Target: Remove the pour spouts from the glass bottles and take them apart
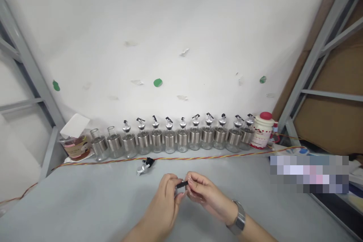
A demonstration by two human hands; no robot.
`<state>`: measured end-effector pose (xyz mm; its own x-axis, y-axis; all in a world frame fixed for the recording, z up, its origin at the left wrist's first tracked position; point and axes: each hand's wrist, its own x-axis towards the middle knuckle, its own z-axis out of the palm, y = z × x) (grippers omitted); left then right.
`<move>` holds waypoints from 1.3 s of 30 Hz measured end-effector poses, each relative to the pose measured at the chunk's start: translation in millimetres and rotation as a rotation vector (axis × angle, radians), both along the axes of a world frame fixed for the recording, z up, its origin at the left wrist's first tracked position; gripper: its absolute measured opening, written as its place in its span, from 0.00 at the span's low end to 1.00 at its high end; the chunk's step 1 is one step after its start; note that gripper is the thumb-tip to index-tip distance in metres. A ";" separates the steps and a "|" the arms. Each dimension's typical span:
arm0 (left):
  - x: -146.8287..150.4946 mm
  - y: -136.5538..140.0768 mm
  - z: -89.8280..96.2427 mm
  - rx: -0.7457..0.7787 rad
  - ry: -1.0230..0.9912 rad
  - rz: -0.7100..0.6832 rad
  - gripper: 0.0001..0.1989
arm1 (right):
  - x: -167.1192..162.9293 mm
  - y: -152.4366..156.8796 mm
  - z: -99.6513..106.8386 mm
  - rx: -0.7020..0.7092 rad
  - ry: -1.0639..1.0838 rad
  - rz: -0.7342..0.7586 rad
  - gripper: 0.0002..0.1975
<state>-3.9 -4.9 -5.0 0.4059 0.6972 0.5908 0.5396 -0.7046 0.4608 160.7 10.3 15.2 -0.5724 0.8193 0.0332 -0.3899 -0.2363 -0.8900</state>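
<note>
Close together above the grey table, my left hand [170,193] and my right hand [201,189] both pinch a small bottle pourer [182,185]. Its black part shows between the fingertips, while a greyish end is mostly hidden by my left fingers. Another silver-and-black pourer [145,166] lies on the table to the left, with black pieces beside it. Behind stands a row of glass bottles with metal sleeves [169,137], most topped with silver-and-black pourers. Two bottles at the left end, one of them this open-necked bottle [99,144], have no pourer.
A red-and-yellow twisted wire [181,158] runs across the grey table [93,200] before the bottles. A jar with amber contents [76,147] stands at far left, a white canister with a red knob [261,132] at right. Metal frame posts flank the white back wall.
</note>
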 end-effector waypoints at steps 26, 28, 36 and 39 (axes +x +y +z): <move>5.9 -4.6 6.7 -0.217 -0.244 -0.063 0.06 | 3.4 -11.8 9.5 0.426 -0.412 -0.120 0.15; 6.5 -5.2 6.4 -0.200 -0.263 -0.073 0.06 | 3.3 -10.1 8.7 0.402 -0.378 -0.089 0.15; 8.2 -9.0 4.4 -0.201 -0.283 -0.051 0.06 | 4.2 -5.3 6.7 0.307 -0.242 -0.027 0.17; 7.6 -8.4 2.1 -0.189 -0.268 -0.051 0.06 | 4.9 -6.2 8.3 0.298 -0.231 -0.009 0.17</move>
<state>3.6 -13.3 -2.9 0.2907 0.7875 0.5434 0.3483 -0.6161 0.7065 165.6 4.1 23.4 -0.5856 0.7982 0.1414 -0.1719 0.0483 -0.9839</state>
